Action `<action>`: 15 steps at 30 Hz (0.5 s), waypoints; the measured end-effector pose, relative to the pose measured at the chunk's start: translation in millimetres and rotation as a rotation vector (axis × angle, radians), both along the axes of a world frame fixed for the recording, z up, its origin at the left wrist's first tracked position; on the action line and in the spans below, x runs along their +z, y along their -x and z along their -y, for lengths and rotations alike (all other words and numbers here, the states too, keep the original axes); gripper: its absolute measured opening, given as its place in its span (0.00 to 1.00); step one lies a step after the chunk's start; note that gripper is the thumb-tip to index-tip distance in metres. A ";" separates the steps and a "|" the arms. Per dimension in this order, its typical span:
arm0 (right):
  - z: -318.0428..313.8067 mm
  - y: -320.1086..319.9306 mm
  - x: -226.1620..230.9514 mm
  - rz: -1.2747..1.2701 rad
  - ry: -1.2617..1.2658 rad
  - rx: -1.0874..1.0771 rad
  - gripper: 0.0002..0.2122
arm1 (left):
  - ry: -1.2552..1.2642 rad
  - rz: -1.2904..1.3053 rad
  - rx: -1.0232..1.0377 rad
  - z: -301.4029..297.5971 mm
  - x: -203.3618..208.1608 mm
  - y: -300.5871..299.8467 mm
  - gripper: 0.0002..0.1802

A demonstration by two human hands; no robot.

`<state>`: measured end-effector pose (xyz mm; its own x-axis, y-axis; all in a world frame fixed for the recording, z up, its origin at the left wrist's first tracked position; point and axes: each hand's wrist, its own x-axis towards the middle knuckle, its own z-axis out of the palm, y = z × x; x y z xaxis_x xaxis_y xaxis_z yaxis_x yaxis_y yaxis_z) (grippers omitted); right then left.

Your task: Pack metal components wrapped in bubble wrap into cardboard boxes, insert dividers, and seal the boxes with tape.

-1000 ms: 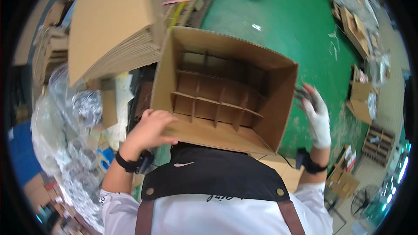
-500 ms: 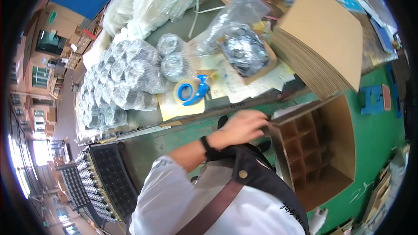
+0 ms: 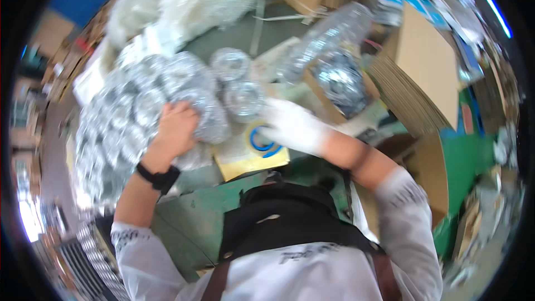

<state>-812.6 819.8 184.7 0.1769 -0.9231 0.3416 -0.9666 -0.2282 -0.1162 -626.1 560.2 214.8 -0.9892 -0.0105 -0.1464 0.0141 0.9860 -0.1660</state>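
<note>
Fairly bright, even light falls about the right grip (image 3: 292, 127), its white glove (image 3: 304, 131) smeared by motion and nearly washed out. Left of it I catch scattered glints off the bubble-wrapped bundles (image 3: 147, 103). A light strip (image 3: 497, 15) glares far beyond it to the right; well out from it, straight edges bow toward blackness.

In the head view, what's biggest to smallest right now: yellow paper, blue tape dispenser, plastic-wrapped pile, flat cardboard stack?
Plastic-wrapped pile
Flat cardboard stack
Yellow paper
Blue tape dispenser, partly hidden
</note>
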 end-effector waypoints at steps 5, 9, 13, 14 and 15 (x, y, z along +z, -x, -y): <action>152.9 -45.2 -104.9 0.139 -0.122 -0.787 0.14 | -0.139 -0.163 -0.062 18.2 13.7 -14.4 0.32; 122.2 -23.7 -73.4 0.457 -0.414 -0.803 0.16 | -0.263 -0.440 0.306 -8.4 61.1 -50.1 0.43; 15.0 3.5 -45.0 1.145 -0.055 -1.029 0.24 | -0.954 -0.447 0.784 -43.5 70.8 -53.7 0.44; -11.9 1.4 -30.1 1.352 0.088 -0.921 0.23 | -0.912 -0.459 0.864 -45.3 82.4 -67.3 0.46; -54.6 -1.7 -21.0 1.528 0.235 -0.870 0.22 | -0.922 -0.428 0.915 -40.2 72.7 -63.3 0.48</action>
